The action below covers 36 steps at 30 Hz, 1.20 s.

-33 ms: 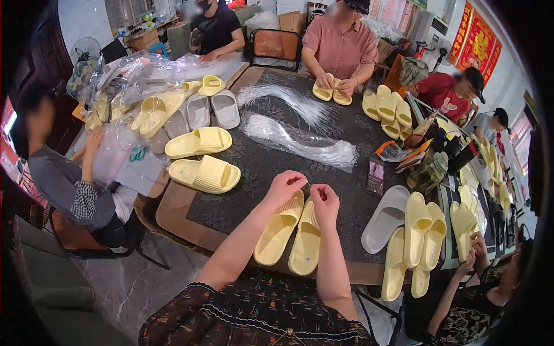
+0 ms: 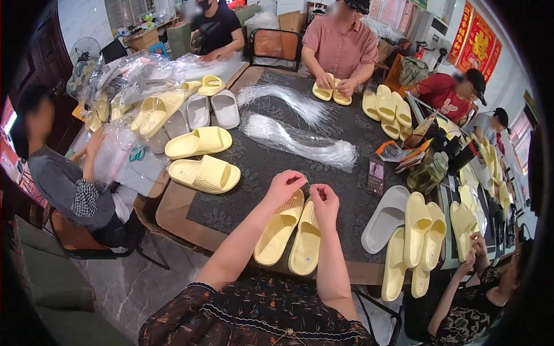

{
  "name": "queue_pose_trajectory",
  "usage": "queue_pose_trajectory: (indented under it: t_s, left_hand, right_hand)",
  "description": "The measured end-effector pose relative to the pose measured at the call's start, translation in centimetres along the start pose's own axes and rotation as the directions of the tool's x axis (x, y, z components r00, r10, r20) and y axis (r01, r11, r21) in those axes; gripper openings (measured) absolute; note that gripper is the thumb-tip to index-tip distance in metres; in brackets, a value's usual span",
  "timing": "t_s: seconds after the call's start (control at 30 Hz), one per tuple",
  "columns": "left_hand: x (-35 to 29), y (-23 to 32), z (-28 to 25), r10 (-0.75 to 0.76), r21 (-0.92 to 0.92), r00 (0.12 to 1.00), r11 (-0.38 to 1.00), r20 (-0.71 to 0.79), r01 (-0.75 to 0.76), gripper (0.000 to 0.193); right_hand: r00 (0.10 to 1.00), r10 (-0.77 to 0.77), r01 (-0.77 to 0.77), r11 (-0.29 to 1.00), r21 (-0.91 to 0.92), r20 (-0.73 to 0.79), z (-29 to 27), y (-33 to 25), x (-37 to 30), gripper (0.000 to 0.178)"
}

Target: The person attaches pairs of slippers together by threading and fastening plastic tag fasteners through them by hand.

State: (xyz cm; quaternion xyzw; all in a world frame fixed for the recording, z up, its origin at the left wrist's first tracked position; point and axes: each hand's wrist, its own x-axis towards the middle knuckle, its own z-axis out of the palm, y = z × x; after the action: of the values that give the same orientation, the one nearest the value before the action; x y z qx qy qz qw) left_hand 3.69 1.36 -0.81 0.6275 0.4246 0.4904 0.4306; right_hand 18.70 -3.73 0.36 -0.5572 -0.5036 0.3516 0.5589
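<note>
A pair of yellow slippers, the left slipper (image 2: 279, 230) and the right slipper (image 2: 306, 245), lies side by side at the table edge in front of me. Over their toe ends, my left hand (image 2: 287, 187) and my right hand (image 2: 325, 203) come close together, fingertips pinched. A thin pale strand (image 2: 307, 182) shows between the fingertips; its ends are hidden. Farther up the table lie a bundle of clear plastic strands (image 2: 297, 141) in a bag and a loose bundle of clear strands (image 2: 288, 101).
Yellow slippers (image 2: 205, 174) and grey slippers (image 2: 225, 109) lie to the left. More yellow slippers (image 2: 424, 225), a grey slipper (image 2: 385, 219), a phone (image 2: 375, 176) and a jar (image 2: 428, 173) are at the right. Across the table a person (image 2: 340, 46) handles yellow slippers; several other people sit around.
</note>
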Motion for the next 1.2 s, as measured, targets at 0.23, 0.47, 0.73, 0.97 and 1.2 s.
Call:
queue_pose_trajectory:
  t_s: [0.23,0.47,0.73,0.97,1.2]
  left_hand:
    - [0.0,1.1,-0.2,-0.05,0.045,0.991,0.998,0.121,0.045,0.017]
    - [-0.1,1.3,-0.2,-0.078,0.026,0.99,0.997,0.115,0.076,0.016]
    - [-0.1,1.1,-0.1,-0.039,-0.004,0.996,0.999,0.081,0.04,0.015]
    - [0.0,0.6,-0.1,-0.061,-0.03,0.996,0.998,0.063,0.063,0.015]
    - [0.1,0.3,-0.3,-0.078,-0.079,0.996,0.994,0.047,0.082,0.016]
  right_hand:
    - [1.0,-0.019,0.019,0.999,0.029,-0.02,0.1,0.5,0.1,0.012]
    - [1.0,-0.021,0.021,1.0,-0.016,-0.02,0.0,1.0,0.3,0.011]
    - [0.999,-0.028,0.026,0.997,-0.071,-0.034,0.0,0.4,0.1,0.01]
    - [0.999,-0.023,0.02,0.998,-0.067,-0.041,0.1,0.4,0.2,0.01]
    - [0.999,-0.04,0.038,0.998,-0.055,-0.034,0.1,0.4,0.2,0.011]
